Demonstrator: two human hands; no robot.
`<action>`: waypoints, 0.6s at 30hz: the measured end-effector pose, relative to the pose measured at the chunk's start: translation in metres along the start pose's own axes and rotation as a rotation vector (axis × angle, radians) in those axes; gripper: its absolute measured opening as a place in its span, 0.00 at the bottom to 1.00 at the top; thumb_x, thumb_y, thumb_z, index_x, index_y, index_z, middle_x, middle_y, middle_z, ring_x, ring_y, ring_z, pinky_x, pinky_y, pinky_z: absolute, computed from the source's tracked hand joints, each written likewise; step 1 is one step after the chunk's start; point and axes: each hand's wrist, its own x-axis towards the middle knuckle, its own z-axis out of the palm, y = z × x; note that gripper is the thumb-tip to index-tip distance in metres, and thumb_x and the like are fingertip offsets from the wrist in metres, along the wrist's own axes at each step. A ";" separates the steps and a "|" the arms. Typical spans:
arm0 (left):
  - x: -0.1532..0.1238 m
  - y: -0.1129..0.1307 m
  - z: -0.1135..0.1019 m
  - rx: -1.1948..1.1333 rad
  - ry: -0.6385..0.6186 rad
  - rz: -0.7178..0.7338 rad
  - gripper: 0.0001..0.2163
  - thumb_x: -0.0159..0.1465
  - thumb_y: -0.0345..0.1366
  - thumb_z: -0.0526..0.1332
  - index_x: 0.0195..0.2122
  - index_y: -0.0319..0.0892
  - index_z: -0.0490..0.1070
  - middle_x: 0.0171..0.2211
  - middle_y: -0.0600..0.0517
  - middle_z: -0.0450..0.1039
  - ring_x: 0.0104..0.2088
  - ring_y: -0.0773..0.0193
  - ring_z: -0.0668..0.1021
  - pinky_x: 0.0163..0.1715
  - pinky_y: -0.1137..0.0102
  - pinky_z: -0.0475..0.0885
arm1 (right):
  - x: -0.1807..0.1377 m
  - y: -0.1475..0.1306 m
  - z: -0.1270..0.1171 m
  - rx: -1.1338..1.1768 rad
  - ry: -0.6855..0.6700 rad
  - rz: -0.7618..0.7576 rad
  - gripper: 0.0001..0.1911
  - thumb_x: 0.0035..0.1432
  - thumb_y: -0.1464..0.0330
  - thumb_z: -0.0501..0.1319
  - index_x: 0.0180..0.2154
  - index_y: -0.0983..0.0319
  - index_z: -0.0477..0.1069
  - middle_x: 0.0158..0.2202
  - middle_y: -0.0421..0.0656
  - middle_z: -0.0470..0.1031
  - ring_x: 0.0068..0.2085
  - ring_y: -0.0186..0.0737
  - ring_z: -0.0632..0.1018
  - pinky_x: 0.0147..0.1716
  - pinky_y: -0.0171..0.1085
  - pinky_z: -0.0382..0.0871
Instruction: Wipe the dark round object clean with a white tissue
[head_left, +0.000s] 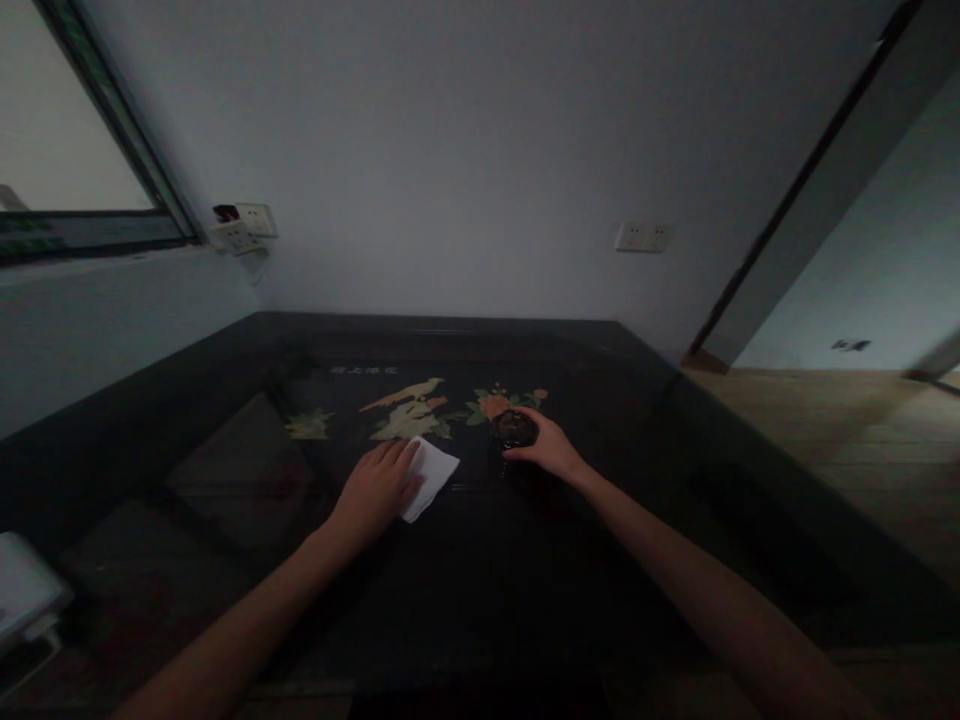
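My left hand (377, 487) lies flat on a folded white cloth (431, 477), pressing it against the dark table top (487, 580). My right hand (549, 447) grips a small dark glass cup (513, 432) that stands on the table just right of the cloth. Both sit near a painted panel of birds and flowers (420, 405) under the table's glossy surface. The cup's contents are too dark to make out.
The table fills a corner between a grey wall (450, 150) and a window sill (90, 235) at left. A white object (26, 590) sits at the table's left edge. Wall sockets (643, 237) hang behind. An open doorway (862, 300) and wooden floor lie to the right.
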 end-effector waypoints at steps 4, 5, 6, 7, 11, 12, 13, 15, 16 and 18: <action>-0.004 0.010 0.009 -0.157 -0.061 0.132 0.21 0.67 0.41 0.49 0.61 0.45 0.57 0.62 0.45 0.59 0.60 0.55 0.65 0.57 0.59 0.62 | 0.025 -0.014 0.032 0.021 0.005 -0.081 0.41 0.34 0.66 0.74 0.52 0.59 0.66 0.53 0.48 0.70 0.54 0.50 0.71 0.55 0.48 0.62; -0.004 0.010 0.011 -0.180 -0.080 0.148 0.21 0.67 0.42 0.49 0.61 0.47 0.57 0.62 0.46 0.58 0.61 0.55 0.64 0.58 0.59 0.62 | 0.032 -0.016 0.040 0.014 0.019 -0.094 0.41 0.32 0.66 0.75 0.52 0.60 0.66 0.53 0.49 0.70 0.54 0.51 0.71 0.55 0.49 0.61; -0.005 0.009 0.012 -0.194 -0.096 0.151 0.21 0.68 0.42 0.48 0.61 0.48 0.58 0.63 0.46 0.58 0.61 0.56 0.63 0.58 0.59 0.61 | 0.037 -0.019 0.048 0.010 0.032 -0.101 0.42 0.31 0.65 0.75 0.52 0.60 0.67 0.52 0.49 0.70 0.54 0.52 0.70 0.55 0.50 0.61; -0.006 0.008 0.012 -0.197 -0.107 0.138 0.21 0.68 0.43 0.48 0.61 0.48 0.59 0.63 0.46 0.58 0.62 0.56 0.62 0.58 0.59 0.61 | 0.042 -0.022 0.056 0.023 0.029 -0.101 0.42 0.31 0.65 0.75 0.52 0.60 0.67 0.51 0.49 0.71 0.54 0.52 0.70 0.55 0.50 0.61; -0.007 0.000 0.004 -0.110 -0.134 -0.007 0.21 0.68 0.44 0.47 0.59 0.45 0.62 0.61 0.45 0.60 0.61 0.53 0.63 0.57 0.58 0.62 | 0.056 -0.033 0.085 0.088 -0.022 -0.067 0.44 0.32 0.66 0.75 0.54 0.61 0.64 0.50 0.48 0.72 0.52 0.50 0.72 0.53 0.47 0.64; -0.008 -0.001 0.002 -0.076 -0.139 -0.044 0.21 0.68 0.44 0.47 0.59 0.44 0.63 0.61 0.44 0.61 0.61 0.53 0.64 0.57 0.58 0.62 | 0.058 -0.035 0.091 0.082 -0.029 -0.066 0.44 0.32 0.65 0.75 0.54 0.61 0.64 0.51 0.49 0.71 0.52 0.50 0.72 0.53 0.47 0.64; -0.008 -0.002 0.000 -0.042 -0.142 -0.074 0.20 0.68 0.43 0.46 0.58 0.44 0.63 0.61 0.44 0.62 0.60 0.52 0.65 0.56 0.58 0.63 | 0.060 -0.038 0.097 0.080 -0.035 -0.065 0.44 0.32 0.66 0.75 0.54 0.61 0.64 0.51 0.48 0.71 0.52 0.50 0.72 0.53 0.47 0.64; -0.009 -0.002 -0.002 0.012 -0.138 -0.112 0.20 0.68 0.42 0.47 0.58 0.44 0.63 0.60 0.44 0.63 0.59 0.52 0.66 0.55 0.58 0.64 | 0.062 -0.041 0.107 0.075 -0.046 -0.069 0.43 0.32 0.65 0.75 0.53 0.61 0.64 0.50 0.48 0.72 0.52 0.50 0.72 0.53 0.47 0.64; -0.009 -0.002 -0.003 0.030 -0.134 -0.116 0.19 0.68 0.41 0.47 0.57 0.44 0.64 0.60 0.44 0.63 0.59 0.51 0.67 0.54 0.57 0.65 | 0.063 -0.042 0.112 0.073 -0.051 -0.071 0.43 0.33 0.65 0.75 0.53 0.61 0.64 0.50 0.48 0.72 0.52 0.50 0.72 0.53 0.47 0.64; -0.009 -0.001 -0.001 0.054 -0.126 -0.105 0.19 0.67 0.41 0.49 0.57 0.42 0.64 0.59 0.43 0.64 0.58 0.50 0.68 0.54 0.56 0.65 | 0.065 -0.044 0.121 0.065 -0.066 -0.079 0.43 0.34 0.64 0.74 0.54 0.60 0.64 0.51 0.49 0.71 0.52 0.51 0.72 0.53 0.48 0.63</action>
